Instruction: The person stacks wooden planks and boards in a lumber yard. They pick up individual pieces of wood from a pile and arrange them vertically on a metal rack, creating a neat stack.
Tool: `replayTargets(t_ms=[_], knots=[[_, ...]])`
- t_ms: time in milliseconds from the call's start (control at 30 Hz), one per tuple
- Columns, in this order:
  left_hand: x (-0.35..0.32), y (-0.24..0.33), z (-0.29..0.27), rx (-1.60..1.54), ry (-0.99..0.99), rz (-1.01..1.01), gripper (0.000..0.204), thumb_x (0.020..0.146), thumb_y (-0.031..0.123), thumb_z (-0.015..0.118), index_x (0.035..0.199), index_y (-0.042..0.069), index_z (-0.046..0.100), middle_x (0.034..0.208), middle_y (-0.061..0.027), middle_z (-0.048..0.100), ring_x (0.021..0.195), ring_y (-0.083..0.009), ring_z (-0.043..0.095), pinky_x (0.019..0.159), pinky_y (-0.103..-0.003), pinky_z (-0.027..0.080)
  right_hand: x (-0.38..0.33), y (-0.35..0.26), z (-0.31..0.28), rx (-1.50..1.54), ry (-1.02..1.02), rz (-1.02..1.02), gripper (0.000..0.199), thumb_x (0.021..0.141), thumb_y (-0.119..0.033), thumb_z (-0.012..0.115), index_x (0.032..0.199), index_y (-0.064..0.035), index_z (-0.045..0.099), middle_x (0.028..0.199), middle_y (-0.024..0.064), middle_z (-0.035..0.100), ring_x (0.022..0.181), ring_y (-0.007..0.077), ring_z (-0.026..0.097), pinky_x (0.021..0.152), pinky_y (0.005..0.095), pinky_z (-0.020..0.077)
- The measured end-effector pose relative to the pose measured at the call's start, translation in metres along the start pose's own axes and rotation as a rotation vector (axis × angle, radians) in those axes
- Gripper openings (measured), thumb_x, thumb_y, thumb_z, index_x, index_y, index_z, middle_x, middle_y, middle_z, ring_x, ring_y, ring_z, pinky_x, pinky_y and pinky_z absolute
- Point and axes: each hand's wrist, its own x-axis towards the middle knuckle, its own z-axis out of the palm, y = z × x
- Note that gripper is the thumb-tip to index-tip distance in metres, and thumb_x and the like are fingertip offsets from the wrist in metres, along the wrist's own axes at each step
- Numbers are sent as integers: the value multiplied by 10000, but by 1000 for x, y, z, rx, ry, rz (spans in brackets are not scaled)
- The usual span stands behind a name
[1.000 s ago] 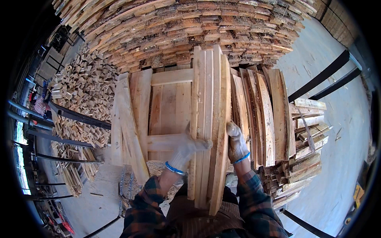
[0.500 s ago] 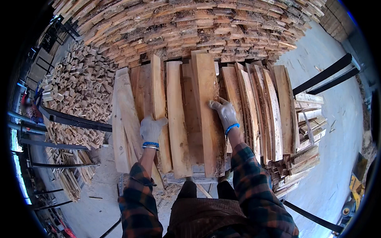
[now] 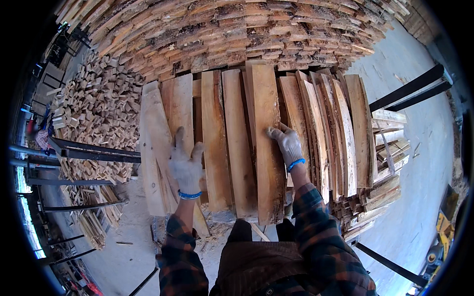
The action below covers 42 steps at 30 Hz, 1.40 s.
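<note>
Both my hands wear whitish knitted gloves with blue cuffs, over a layer of long rough-edged boards. My left hand (image 3: 187, 165) is open, fingers spread, just left of a flat board (image 3: 216, 143) with a dark streak near its top. A pale board (image 3: 181, 103) lies beyond its fingertips. My right hand (image 3: 288, 143) is closed on the right edge of a wide board (image 3: 267, 148) in the middle, its thumb on the face and the other fingers partly hidden. Another board (image 3: 240, 143) lies between the wide one and the streaked one.
Narrow boards (image 3: 340, 138) stand on edge to the right. A tall lumber stack (image 3: 237, 34) rises beyond, and cut blocks (image 3: 101, 113) are heaped at left. Black metal bars (image 3: 98, 150) (image 3: 412, 89) jut in from both sides. A person (image 3: 42, 135) is at far left.
The streaked board, earlier tilted and narrow-looking, now lies flat and further right. The board beside it has shifted right too. My left hand has let go and spread its fingers; my right stays at the wide board.
</note>
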Motion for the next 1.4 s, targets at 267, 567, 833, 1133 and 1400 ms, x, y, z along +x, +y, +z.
replayTargets(t_ms=[267,567,833,1133,1400], knots=[[19,-115,-17,719,-242,-189,999,864,716,469,1505,-5,208,1512,-289,298,1337,-502,359,1076,-594,320,-6,9,27,-120,-1,90,660,783,-426,743,1263,10,619,1141,201,687,1095,281,645,949,354,468],[25,-124,-26,627,-202,-91,1038,821,732,533,1483,-18,255,1458,-309,371,1321,-501,381,1089,-537,343,-19,-45,53,-884,63,-53,869,755,-568,733,1406,-49,484,1168,247,632,1017,336,659,891,390,508],[14,-82,-33,526,-262,-111,1002,764,640,683,1487,69,290,1444,-289,379,1294,-490,401,1064,-549,358,-42,-58,80,-891,48,-30,971,750,-388,746,1532,-116,239,1424,309,363,1235,447,492,967,512,472],[12,-76,-33,594,-284,-86,943,774,496,731,1507,133,261,1448,-280,357,1290,-500,385,1035,-566,374,26,-1,9,-844,269,-368,584,824,-369,697,1331,-130,532,1277,199,530,1107,399,590,898,474,506],[12,-76,-40,578,-321,-156,987,761,495,742,1517,97,247,1471,-293,315,1326,-541,319,1069,-599,325,57,-6,30,-476,271,-271,322,892,-237,610,1199,-305,680,1093,212,665,1027,362,638,867,458,523]])
